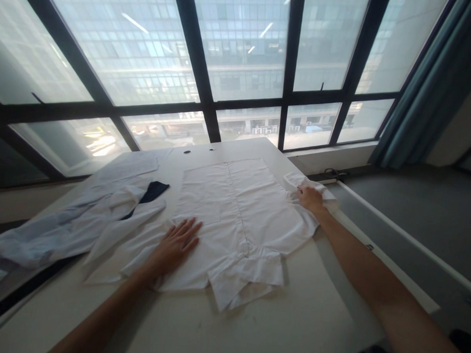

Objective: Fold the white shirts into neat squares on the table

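Observation:
A white shirt (234,213) lies spread on the white table, its collar toward me and its buttoned front running down the middle. My left hand (180,242) rests flat on the shirt's left shoulder area, fingers spread. At the table's right edge, my right hand (310,197) has its fingers closed on the bunched cloth of the shirt's right sleeve. The fingertips there are partly hidden in the fabric. The left sleeve stretches out to the left, wrinkled, beside other clothes.
To the left, more light garments (81,216) lie heaped, with a dark piece of cloth (154,192) among them. The white table (283,324) reaches to the large windows. A white bar (404,233) runs along the right side, and a blue curtain (422,96) hangs beyond.

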`<state>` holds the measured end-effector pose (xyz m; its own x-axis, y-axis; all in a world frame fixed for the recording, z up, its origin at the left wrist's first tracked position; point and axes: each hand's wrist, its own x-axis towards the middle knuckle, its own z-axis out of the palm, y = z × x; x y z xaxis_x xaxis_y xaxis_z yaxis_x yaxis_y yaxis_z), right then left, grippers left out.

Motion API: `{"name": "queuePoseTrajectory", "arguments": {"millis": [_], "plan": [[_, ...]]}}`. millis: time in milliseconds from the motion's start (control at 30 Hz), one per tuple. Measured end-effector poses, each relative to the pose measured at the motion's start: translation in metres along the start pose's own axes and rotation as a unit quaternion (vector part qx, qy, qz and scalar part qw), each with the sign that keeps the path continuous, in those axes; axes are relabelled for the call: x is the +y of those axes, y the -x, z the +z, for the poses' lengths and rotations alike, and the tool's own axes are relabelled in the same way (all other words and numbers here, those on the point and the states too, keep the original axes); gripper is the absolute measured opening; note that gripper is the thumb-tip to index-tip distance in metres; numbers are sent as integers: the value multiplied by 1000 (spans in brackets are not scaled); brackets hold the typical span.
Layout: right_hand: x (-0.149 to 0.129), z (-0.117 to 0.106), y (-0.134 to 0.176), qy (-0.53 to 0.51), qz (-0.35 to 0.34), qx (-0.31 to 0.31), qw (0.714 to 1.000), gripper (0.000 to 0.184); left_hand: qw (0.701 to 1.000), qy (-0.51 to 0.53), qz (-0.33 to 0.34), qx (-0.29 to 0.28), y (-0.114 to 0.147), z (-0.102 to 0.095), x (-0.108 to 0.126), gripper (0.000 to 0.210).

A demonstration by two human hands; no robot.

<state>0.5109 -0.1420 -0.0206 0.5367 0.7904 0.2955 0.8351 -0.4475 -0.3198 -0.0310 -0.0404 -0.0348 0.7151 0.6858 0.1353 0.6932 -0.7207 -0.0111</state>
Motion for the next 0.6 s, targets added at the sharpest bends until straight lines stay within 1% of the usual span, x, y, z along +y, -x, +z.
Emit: {"name": "queuePoseTrajectory", "arguments": {"millis": [67,133,200,300,367,433,500,533,600], "plan": [[0,-3,-4,-46,41,36,997,41,1000,-1,3,6,0,0,1,57],[2,-12,-11,-80,69,76,992,48,1000,-2,5,15,0,1,0,56],[5,-25,-20,-91,78,106,987,55,1000,-3,8,21,0,2,-1,55],[2,-47,-29,-107,73,136,982,57,1000,-5,9,22,0,2,-2,55],[-9,-58,-29,-136,39,154,978,55,1000,-5,8,17,0,1,-1,56],[-30,-65,-23,-180,-29,177,967,54,1000,-5,4,8,0,0,-1,56],[-57,-69,-8,-215,-110,188,952,54,1000,-5,3,3,0,0,0,56],[-72,-69,1,-221,-143,182,947,54,1000,-6,4,4,0,0,0,56],[-102,-65,25,-213,-204,148,944,52,1000,-9,8,11,0,0,-1,55]]}}
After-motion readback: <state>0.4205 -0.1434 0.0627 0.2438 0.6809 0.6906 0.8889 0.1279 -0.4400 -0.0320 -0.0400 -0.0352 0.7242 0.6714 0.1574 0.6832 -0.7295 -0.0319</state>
